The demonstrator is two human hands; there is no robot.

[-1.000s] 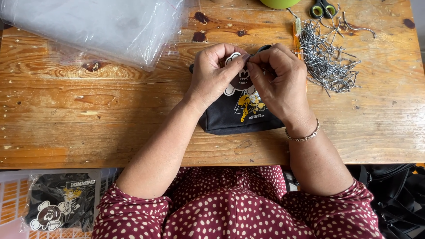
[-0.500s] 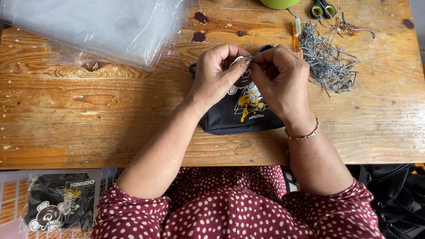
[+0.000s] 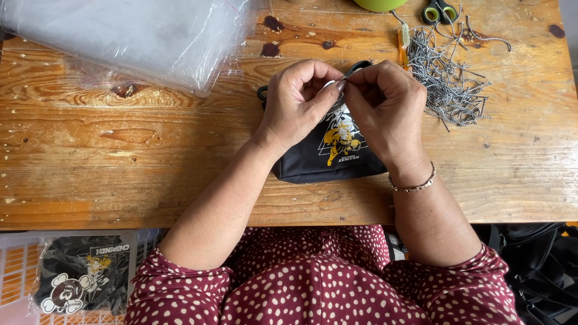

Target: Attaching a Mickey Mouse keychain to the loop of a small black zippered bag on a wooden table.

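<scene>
Black pouch (image 3: pixel 328 157): lying flat at table (image 3: pixel 120 150) centre, steadying my work | my left hand (image 3: pixel 299 102) and right hand (image 3: pixel 385 108): both pinching closed on its small top fitting | cord pile (image 3: pixel 445 78): sitting at 2 o'clock | plastic bags (image 3: pixel 132 36): lying at 10 o'clock.

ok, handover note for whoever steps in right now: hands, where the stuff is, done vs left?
Left hand and right hand: both pinch a small pale piece, too hidden to name, at the top edge of the black pouch.
Pouch lies flat on the wooden table, printed side up.
Pile of short beaded chains right of the hands; scissors beyond it; clear plastic bags far left.
Done: one bagged pouch sits in the crate below.
Left: this pouch is unbagged.
</scene>
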